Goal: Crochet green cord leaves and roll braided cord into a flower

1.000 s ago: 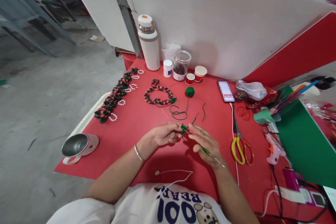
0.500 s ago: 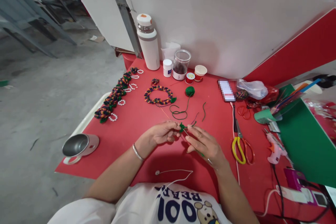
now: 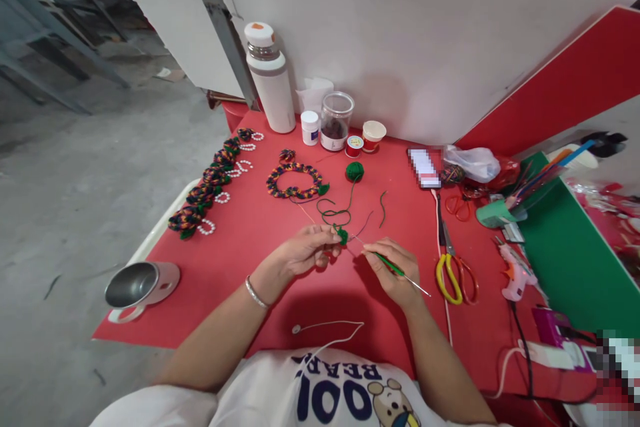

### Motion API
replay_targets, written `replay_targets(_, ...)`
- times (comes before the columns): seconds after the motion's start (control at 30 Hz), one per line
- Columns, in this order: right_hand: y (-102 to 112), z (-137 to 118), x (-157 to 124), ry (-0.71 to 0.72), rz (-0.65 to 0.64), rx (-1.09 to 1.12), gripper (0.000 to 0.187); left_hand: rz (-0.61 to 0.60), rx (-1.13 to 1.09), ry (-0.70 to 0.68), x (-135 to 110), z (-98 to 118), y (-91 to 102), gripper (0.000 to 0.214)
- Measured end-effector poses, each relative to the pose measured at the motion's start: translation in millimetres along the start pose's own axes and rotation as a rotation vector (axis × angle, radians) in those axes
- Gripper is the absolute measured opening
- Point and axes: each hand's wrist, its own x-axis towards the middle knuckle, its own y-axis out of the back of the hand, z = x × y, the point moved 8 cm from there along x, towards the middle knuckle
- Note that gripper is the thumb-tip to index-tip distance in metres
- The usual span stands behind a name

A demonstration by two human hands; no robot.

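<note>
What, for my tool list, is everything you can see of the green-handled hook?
The hook is slim and straight, with a green grip and a thin, silvery, metal-looking length projecting at each end. The right hand holds it by the grip above the red tabletop, slanting, front end pointing toward the small green yarn piece; whether they touch is too fine to tell.

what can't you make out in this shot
In the head view:
Green yarn piece: partly hidden by the left hand, stitches too small.
Hook: tip too fine to tell its shape.
Phone: screen pixelated, unreadable.
Green box: cut off by the right edge.
</note>
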Motion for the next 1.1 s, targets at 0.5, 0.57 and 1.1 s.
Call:
replay_targets(0.5,-6,7,0,-0.111,0.012,-0.083,0.034,0.075,0.004,-0.15,0,-2,-12.7,0.03)
replay_targets(0.57,-2,8,-3,-0.127,0.064,0.001,0.053,0.06,-0.034,-0.136,0,-3,-15.2,0.03)
replay_targets(1.1,-12,18,-13,-0.224,0.126,0.258,0.021,0.023,-0.345,-0.067,4,-9,-15.4,0.03)
